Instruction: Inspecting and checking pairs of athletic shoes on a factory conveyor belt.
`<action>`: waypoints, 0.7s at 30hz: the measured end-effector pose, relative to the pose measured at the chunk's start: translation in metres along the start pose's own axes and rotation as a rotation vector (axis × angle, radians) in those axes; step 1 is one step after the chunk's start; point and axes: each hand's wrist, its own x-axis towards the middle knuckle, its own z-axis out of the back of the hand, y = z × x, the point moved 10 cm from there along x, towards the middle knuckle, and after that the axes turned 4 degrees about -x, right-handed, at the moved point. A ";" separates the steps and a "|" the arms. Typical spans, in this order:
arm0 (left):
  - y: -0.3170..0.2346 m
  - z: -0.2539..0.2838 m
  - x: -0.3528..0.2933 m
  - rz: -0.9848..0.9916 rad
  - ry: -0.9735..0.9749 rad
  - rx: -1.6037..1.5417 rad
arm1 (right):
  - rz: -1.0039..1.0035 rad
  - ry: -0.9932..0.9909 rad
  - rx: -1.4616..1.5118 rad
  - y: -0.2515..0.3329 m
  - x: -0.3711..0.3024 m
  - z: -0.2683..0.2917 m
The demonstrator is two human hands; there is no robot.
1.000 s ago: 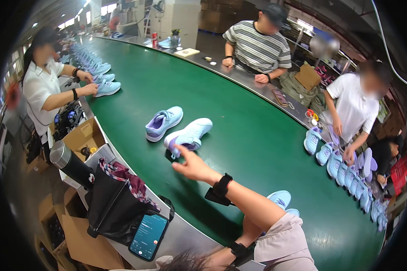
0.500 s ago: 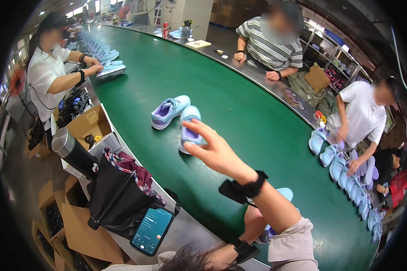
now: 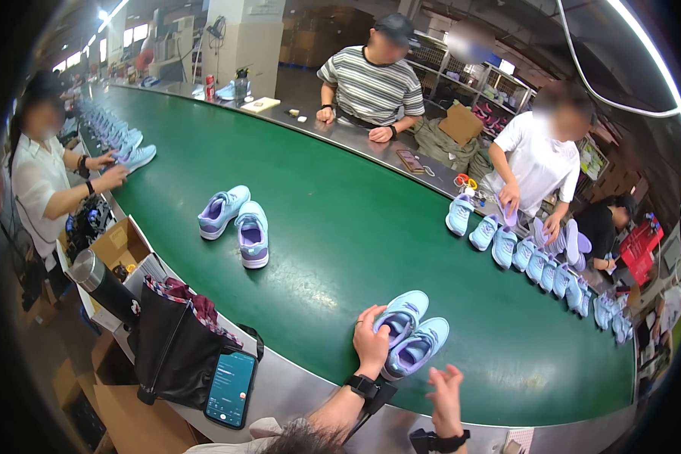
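Observation:
Close to me on the green work surface, a pair of light blue sneakers with lilac lining stands side by side. My left hand (image 3: 371,343) grips the left sneaker (image 3: 403,312) at its heel, the thumb inside the opening and the fingers along its outer side. The right sneaker (image 3: 418,349) touches it, with no hand on it. Off to the right of this pair, my right hand (image 3: 446,399) is raised, empty, with its fingers apart. Farther off to the left, another matching sneaker (image 3: 253,236) rests beside its mate (image 3: 223,213).
A black bag (image 3: 175,342), a phone (image 3: 231,387) and a dark bottle (image 3: 104,286) line the left metal edge. Several sneakers (image 3: 503,247) form a row at right, where a person in white (image 3: 541,163) works. Other people stand left and across the green belt (image 3: 318,219).
My right hand has withdrawn from the farther pair toward me. The near pair and my left hand, mostly hidden behind my right arm before, now show. The view has turned rightward.

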 end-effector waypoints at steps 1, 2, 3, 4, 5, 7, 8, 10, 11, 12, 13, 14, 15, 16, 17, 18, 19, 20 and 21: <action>0.002 0.004 0.001 -0.009 0.002 0.012 | -0.072 0.071 0.047 -0.022 0.004 -0.017; 0.001 0.005 0.002 -0.034 -0.003 0.022 | -0.054 0.138 0.001 -0.025 0.005 -0.036; 0.000 0.007 0.002 -0.059 -0.007 0.029 | -0.033 0.205 -0.047 -0.026 0.006 -0.055; 0.005 0.009 0.003 -0.044 0.009 0.019 | 0.040 0.191 -0.141 -0.026 0.017 -0.063; 0.005 0.011 0.004 -0.052 0.008 0.023 | 0.111 0.106 -0.237 -0.016 0.021 -0.063; 0.007 0.016 0.004 -0.053 -0.019 0.034 | 0.115 0.146 -0.232 -0.003 0.032 -0.066; 0.007 0.009 0.001 -0.040 -0.008 0.036 | 0.216 0.109 -0.144 -0.003 0.052 -0.055; 0.014 0.001 -0.002 -0.024 -0.017 0.026 | 0.374 -0.006 -0.073 0.005 0.082 -0.045; 0.020 0.002 -0.002 -0.006 -0.034 0.019 | 0.368 -0.002 -0.070 0.005 0.081 -0.046; 0.029 0.004 0.000 0.022 -0.024 -0.009 | 0.333 0.001 -0.034 0.004 0.082 -0.048; 0.034 0.004 0.002 0.061 -0.001 -0.067 | 0.294 -0.006 0.007 0.007 0.079 -0.047; 0.038 0.000 0.003 0.086 0.018 -0.160 | 0.285 -0.011 0.014 0.000 0.084 -0.046; 0.043 -0.005 0.004 0.115 0.039 -0.253 | 0.269 -0.021 0.023 -0.007 0.094 -0.043; 0.043 -0.010 0.003 0.160 0.069 -0.311 | 0.286 0.051 0.116 -0.010 0.101 -0.042; 0.042 -0.014 0.004 0.178 0.061 -0.361 | 0.304 0.118 0.210 -0.012 0.108 -0.038; 0.047 -0.017 0.007 0.266 0.148 -0.544 | 0.271 0.239 0.330 -0.007 0.105 -0.043; 0.046 -0.022 0.006 0.363 0.235 -0.731 | 0.238 0.348 0.452 0.001 0.103 -0.048; 0.048 -0.022 0.002 0.472 0.238 -0.827 | 0.221 0.403 0.504 0.004 0.100 -0.054; 0.042 -0.027 -0.006 0.579 0.240 -0.931 | 0.215 0.455 0.552 0.007 0.099 -0.058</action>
